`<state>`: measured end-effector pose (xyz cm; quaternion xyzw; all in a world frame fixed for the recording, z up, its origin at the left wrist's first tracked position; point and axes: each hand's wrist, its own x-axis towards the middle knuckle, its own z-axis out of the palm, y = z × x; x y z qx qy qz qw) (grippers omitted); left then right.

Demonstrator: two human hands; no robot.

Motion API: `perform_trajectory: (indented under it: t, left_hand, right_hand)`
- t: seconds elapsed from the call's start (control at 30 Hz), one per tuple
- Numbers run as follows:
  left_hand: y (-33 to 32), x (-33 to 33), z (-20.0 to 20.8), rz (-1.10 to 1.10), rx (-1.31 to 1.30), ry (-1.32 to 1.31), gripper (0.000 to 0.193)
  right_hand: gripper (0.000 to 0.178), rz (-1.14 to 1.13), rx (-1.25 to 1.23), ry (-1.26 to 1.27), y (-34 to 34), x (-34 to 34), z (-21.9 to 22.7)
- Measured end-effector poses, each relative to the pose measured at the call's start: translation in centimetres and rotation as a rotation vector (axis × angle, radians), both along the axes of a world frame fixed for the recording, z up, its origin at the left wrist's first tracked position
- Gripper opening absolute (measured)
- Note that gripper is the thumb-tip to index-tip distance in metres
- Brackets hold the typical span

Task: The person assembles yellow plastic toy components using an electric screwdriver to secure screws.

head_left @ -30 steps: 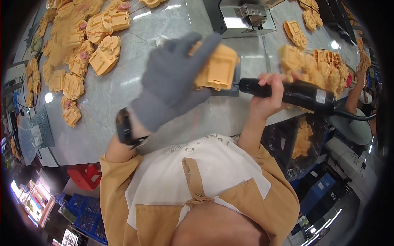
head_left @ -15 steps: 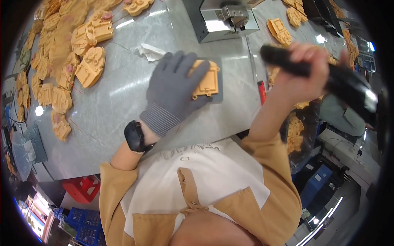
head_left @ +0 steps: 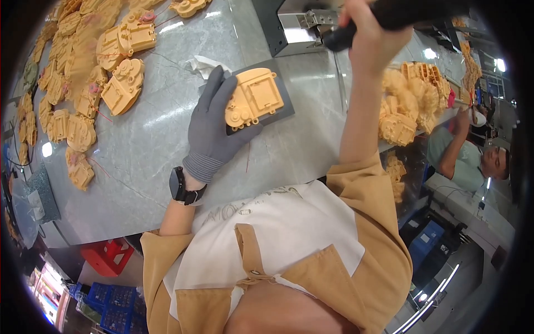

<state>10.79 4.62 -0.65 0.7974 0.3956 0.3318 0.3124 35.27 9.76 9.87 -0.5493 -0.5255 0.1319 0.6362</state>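
Note:
My left hand (head_left: 208, 131), in a grey knit glove, grips the left side of a yellow-orange plastic housing (head_left: 258, 97). Its fingers lie along the upper left edge and the thumb along the lower edge. The housing has a raised rectangular frame and small round bosses, and it rests tilted over a dark grey square pad (head_left: 285, 106). Bare and raised at the upper right, my right hand (head_left: 374, 44) is closed round a thick black rod-shaped tool (head_left: 409, 15). The tool's blunt left end is close to a metal device; its exact kind cannot be made out.
Many similar yellow housings (head_left: 123, 83) are heaped on the left of the grey table (head_left: 156, 150), and more lie at the right (head_left: 400, 119). A grey metal device (head_left: 289, 28) stands at the back. Crumpled white paper (head_left: 204, 65) lies behind my left hand. Another person (head_left: 467, 153) is at far right.
My right hand has moved up and left with the black tool. The housing has turned and shifted left under my left hand, and the pad beneath has rotated too.

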Motion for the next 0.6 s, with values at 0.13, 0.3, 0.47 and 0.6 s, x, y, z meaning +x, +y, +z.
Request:
perform_trajectory:
  t: [0.13, 0.3, 0.47, 0.6]
  left_hand:
    - [-0.1, 0.3, -0.8, -0.04, -0.027, -0.061, 0.086]
    - [0.5, 0.1, -1.0, -0.057, -0.002, -0.076, 0.083]
    - [0.3, -0.2, -1.4, -0.075, -0.002, -0.088, 0.085]
    - [0.0, -0.2, -1.2, -0.066, -0.002, -0.096, 0.085]
  right_hand:
    - [0.057, 0.196, 0.27, 0.37, -6.5, -4.0, -0.2]
    - [0.062, 0.244, 0.229, 0.269, -8.3, -5.9, 0.0]
    - [0.062, 0.282, 0.252, 0.357, -7.4, -5.4, 0.5]
    - [0.056, 0.081, 0.424, 0.191, -3.7, -2.0, 1.3]
